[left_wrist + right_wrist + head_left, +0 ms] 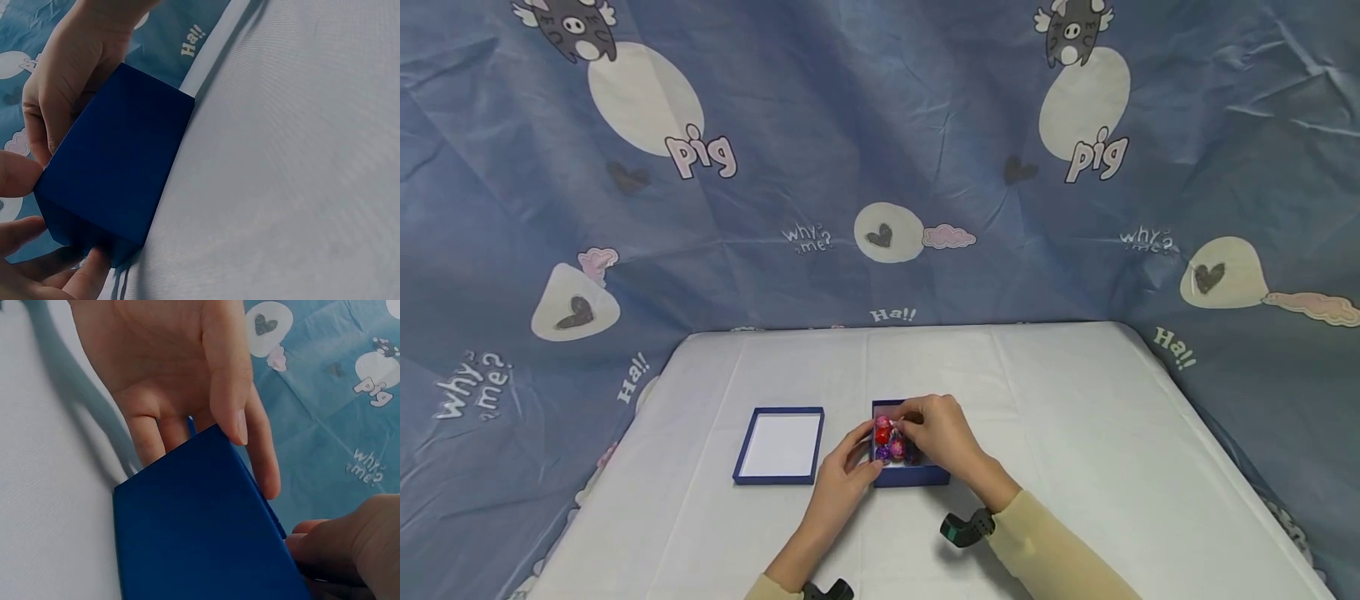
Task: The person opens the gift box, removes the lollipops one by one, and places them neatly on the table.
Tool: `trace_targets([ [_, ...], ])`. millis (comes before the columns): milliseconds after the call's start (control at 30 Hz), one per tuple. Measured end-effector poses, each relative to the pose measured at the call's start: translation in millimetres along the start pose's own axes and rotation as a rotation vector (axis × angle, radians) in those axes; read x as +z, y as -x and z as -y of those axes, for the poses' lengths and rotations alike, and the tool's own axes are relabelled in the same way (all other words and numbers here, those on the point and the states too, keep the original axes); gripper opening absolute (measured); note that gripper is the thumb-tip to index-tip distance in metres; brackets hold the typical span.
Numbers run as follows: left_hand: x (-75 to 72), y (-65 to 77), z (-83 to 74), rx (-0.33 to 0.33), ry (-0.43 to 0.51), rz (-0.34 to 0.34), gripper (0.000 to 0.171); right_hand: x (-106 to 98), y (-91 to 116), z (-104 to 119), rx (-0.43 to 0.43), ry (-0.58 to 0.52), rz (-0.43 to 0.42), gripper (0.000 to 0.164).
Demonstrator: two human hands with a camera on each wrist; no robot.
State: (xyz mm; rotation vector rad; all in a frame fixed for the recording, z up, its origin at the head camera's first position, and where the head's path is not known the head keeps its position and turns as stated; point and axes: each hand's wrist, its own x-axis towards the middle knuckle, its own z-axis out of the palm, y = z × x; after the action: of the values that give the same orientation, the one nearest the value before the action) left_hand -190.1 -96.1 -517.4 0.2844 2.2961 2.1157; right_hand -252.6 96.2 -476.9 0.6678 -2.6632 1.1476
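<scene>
An open dark-blue box (pixel 912 477) stands on the table, with several round, shiny pieces (pixel 882 435) in red, pink and purple inside, like wrapped candies. My left hand (pixel 842 473) holds the box at its left side, thumb by the near left corner. In the left wrist view, the fingers (pixel 94 275) bend round the end of the blue box (pixel 119 156). From the right, my right hand (pixel 942 433) reaches over the rim, its fingertips down among the candies. The box wall (pixel 194 531) hides part of these fingers in the right wrist view; I cannot tell whether they pinch a candy.
A shallow blue-edged lid (pixel 778 446) with a white inside lies to the left of the box. White cloth (pixel 1075 433) covers the table. A blue printed curtain (pixel 880 167) hangs behind its far edge. Black straps with small devices (pixel 967 528) sit on the wrists.
</scene>
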Motion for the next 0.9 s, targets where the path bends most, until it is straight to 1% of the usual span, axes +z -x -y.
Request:
trace_targets([
  [333, 0.4, 1.1, -0.2, -0.008, -0.013, -0.002, 0.057, -9.3, -1.9, 1.7, 0.012, -0.052, -0.004, 0.011],
  [667, -0.6, 3.0, -1.6, -0.031, -0.007, -0.001, 0.057, -18.6, -2.6, 6.8, 0.064, -0.112, 0.007, 0.01],
  [900, 0.3, 1.9, -2.0, -0.032, 0.004, -0.004, 0.057, -25.7, -2.9, 6.6, 0.048, -0.134, -0.012, 0.008],
])
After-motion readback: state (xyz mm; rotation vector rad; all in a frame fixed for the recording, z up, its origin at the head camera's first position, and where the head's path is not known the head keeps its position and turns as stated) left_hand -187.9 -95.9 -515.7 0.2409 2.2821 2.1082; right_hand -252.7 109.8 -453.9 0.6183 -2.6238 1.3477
